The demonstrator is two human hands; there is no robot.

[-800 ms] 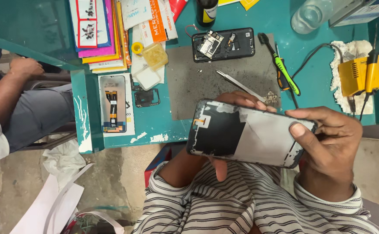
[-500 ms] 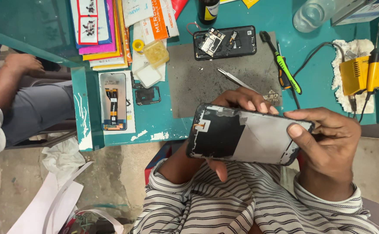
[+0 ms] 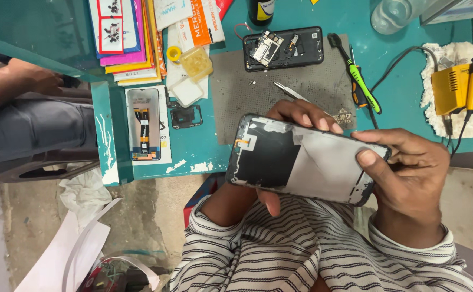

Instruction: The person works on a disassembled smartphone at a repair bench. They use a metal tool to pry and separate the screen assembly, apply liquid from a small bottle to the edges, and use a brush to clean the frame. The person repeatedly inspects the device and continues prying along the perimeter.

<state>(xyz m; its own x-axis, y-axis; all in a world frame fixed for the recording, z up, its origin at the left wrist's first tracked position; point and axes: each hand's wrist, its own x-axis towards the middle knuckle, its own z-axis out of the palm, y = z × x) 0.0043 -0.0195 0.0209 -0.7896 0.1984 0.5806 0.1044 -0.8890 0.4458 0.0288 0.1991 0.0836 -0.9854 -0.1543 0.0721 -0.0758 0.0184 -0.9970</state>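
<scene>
Head view. A phone frame (image 3: 301, 159), stripped and showing its black and grey inner face, is held over the person's lap, just off the near edge of the teal worktop (image 3: 404, 103), its long axis running left to right with the right end slightly lower. The right hand (image 3: 409, 173) is clamped on the right end, thumb pressed on the inner face; the left hand (image 3: 296, 116) is closed on the frame from behind, fingertips over the far edge and thumb under the near edge. Beyond the frame lies a grey mat (image 3: 280, 92) carrying tweezers (image 3: 288, 92) and an opened phone (image 3: 283, 48); left of the frame, a clear tray (image 3: 196, 62) holds yellow contents, too small to identify.
</scene>
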